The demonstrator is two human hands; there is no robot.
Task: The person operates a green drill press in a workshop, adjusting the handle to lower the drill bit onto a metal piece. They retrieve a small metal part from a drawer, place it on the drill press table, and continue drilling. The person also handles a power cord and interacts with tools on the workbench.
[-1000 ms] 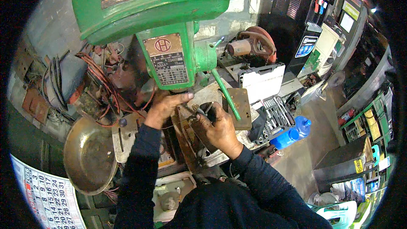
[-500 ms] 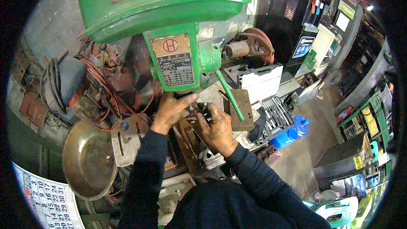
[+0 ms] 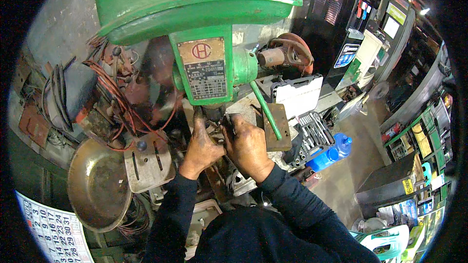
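A green drill press (image 3: 202, 68) stands in front of me, its dark drill chuck (image 3: 213, 113) just under the head. My left hand (image 3: 201, 148) is closed on the chuck's left side, thumb and fingers pointing up. From the right, my right hand (image 3: 248, 148) has its curled fingers closed around the chuck. Both hands nearly meet below it, so any bit or small part between them is hidden. A green feed lever (image 3: 265, 112) slants down beside my right hand, over a rusty metal block (image 3: 279, 131).
An open socket set (image 3: 314, 134) and blue bottles (image 3: 336, 151) lie to the right. Behind stands a cut-off saw (image 3: 285, 56). On the left are a large metal pan (image 3: 97, 185), a slotted plate (image 3: 148, 163) and tangled cables (image 3: 109, 87).
Both hands have drawn up to the chuck. My left hand turned from reaching across to pointing upward; the small pale piece at my right fingers no longer shows. The view shifted slightly.
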